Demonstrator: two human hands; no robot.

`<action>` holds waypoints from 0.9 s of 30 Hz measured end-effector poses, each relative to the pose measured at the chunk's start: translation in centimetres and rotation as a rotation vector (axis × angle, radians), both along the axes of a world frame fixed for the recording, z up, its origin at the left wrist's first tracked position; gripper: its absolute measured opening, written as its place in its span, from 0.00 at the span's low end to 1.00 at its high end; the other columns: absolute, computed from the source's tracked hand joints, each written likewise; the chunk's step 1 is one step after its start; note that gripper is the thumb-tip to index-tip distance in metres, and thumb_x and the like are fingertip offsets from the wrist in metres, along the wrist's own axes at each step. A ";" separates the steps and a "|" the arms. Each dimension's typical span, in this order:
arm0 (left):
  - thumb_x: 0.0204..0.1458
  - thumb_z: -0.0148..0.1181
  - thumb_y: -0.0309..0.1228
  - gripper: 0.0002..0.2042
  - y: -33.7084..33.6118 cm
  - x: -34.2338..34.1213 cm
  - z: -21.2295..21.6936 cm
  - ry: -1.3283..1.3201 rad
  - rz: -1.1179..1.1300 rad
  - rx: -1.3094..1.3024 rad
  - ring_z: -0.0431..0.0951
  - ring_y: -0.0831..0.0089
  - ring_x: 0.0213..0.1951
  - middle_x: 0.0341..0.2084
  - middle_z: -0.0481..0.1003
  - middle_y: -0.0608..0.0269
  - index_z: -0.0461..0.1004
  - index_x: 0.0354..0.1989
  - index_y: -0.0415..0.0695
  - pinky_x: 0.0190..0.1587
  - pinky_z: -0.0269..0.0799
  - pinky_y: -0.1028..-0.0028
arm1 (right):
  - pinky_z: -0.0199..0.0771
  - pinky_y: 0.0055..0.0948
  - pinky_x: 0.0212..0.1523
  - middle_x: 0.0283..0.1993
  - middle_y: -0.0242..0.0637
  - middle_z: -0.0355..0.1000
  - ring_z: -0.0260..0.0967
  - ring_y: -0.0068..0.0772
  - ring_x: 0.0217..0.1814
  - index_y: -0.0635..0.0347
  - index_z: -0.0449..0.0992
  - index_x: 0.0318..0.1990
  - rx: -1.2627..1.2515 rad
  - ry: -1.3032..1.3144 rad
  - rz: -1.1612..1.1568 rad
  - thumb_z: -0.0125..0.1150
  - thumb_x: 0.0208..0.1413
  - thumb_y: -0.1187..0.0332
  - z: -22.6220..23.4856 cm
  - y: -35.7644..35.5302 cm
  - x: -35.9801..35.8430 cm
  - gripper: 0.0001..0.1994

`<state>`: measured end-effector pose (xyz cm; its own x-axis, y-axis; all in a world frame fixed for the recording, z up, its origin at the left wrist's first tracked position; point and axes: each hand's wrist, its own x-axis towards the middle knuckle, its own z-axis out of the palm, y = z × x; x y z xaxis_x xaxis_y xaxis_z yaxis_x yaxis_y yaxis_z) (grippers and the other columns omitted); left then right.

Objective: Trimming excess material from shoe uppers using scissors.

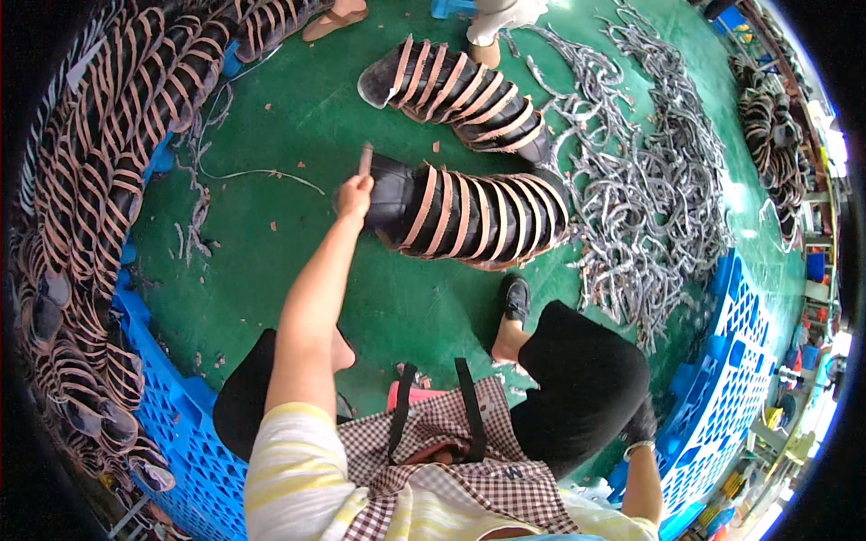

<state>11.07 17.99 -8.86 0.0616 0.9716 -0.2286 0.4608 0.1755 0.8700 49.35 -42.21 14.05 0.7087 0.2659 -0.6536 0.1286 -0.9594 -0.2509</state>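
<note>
On the green floor before me lies a curved row of nested black pieces with tan bands [483, 215], which look like shoe parts. My left hand [354, 198], bare and closed, is at the left end of this row. A short tan strip [365, 160] sticks up out of its fingers; whether it is loose or part of the end piece I cannot tell. Low beside my right knee is my right hand [641, 422] in a dark glove, its fingers hidden. Just beyond the near row lies a second banded row [460, 95].
Grey twisted strips [645, 180] lie heaped on the right. Blue plastic pallets stand at left [171, 415] and right [722, 388]; many more banded rows [99, 180] are piled along the left one. Another person's foot [484, 52] is at the far side.
</note>
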 end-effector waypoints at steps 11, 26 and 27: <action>0.47 0.60 0.30 0.09 -20.3 -3.8 31.5 -0.426 -0.633 -0.252 0.70 0.82 0.27 0.28 0.73 0.71 0.72 0.35 0.39 0.31 0.68 0.79 | 0.68 0.26 0.45 0.45 0.38 0.69 0.67 0.25 0.45 0.63 0.66 0.47 1.018 -0.303 0.693 0.64 0.41 0.76 13.9 21.3 -7.1 0.23; 0.43 0.62 0.24 0.16 -32.9 -8.8 36.1 -0.585 -0.881 -0.101 0.71 0.80 0.38 0.35 0.74 0.64 0.69 0.42 0.36 0.43 0.67 0.76 | 0.66 0.36 0.27 0.25 0.39 0.69 0.69 0.44 0.27 0.57 0.69 0.41 1.082 -0.470 1.277 0.65 0.36 0.68 16.7 22.4 -19.7 0.20; 0.43 0.63 0.25 0.17 -33.1 -9.0 35.9 -0.615 -0.798 -0.212 0.71 0.79 0.38 0.36 0.74 0.64 0.69 0.43 0.36 0.43 0.67 0.76 | 0.67 0.36 0.28 0.26 0.40 0.70 0.69 0.44 0.28 0.58 0.69 0.41 1.067 -0.445 1.244 0.65 0.36 0.70 16.6 22.0 -19.7 0.20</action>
<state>2.08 -15.08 27.03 0.8356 0.5398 -0.1016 -0.0044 0.1916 0.9815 29.63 -20.20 30.69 -0.1863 0.9188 0.3479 0.8512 0.3279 -0.4099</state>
